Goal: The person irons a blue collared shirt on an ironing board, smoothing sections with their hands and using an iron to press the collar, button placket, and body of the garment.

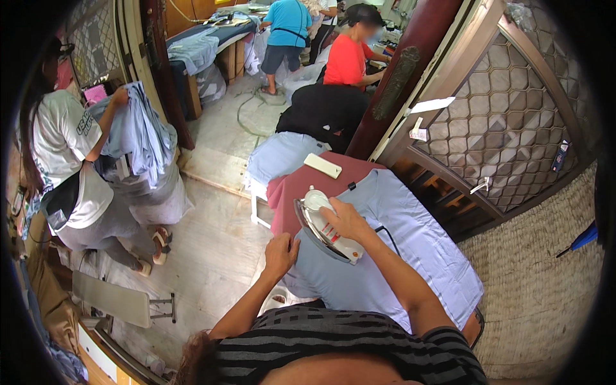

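Observation:
My right hand (346,221) is wrapped round the handle of a white steam iron (314,201). The iron is tipped onto its side, with its metal base edge turned to the left. Beneath it a light blue shirt (410,237) is spread over a padded ironing board, hanging down its right side. At the board's left edge my left hand (280,256) is closed, its curled fingers pinching the edge of the shirt. A dark red cover (289,186) shows on the far part of the board. On that cover lies a pale flat oblong object (322,165).
Folded light blue cloth (285,157) rests on a white stand beyond the board. A metal lattice door (507,109) stands at right. At left, a person (70,147) holds up a blue garment (138,128) near a bench (112,298). Other people work at the back.

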Available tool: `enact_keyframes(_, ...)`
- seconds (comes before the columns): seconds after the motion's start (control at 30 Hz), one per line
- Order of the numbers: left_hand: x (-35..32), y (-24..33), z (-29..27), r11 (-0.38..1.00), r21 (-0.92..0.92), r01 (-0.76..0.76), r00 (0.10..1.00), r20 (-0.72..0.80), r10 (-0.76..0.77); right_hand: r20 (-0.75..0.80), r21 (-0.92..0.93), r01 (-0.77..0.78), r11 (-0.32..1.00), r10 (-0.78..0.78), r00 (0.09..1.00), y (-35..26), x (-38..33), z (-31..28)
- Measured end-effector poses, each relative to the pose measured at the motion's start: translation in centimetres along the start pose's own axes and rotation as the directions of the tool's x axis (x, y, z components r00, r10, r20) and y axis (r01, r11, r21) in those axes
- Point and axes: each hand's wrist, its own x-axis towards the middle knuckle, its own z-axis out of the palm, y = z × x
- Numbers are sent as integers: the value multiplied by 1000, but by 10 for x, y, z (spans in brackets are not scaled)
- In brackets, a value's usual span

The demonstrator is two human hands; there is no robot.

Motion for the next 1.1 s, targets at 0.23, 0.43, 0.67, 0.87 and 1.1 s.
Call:
enact_keyframes(0.23,-1,-4,-6,999,13,-37,999,32,36,48,-17,22,1000,-21,999,1,-6,-1)
enact_keyframes(0.43,-4,-9,-9,999,-21,-47,997,58,48,45,49,-72,996,70,997,6,-48,-5)
enact_keyframes(0.67,10,-7,-4,999,-11,-43,992,116,44,-113,-59,133,989,-139,984,21,-2,-1)
enact_keyframes(0.87,37,2,-19,986,163,-38,944,331,-18,11,28,-147,989,147,989,18,-68,-20)
enact_keyframes(1.1,90,17,40,937,195,-291,956,30,291,-23,103,-420,902,424,905,35,-161,-46)
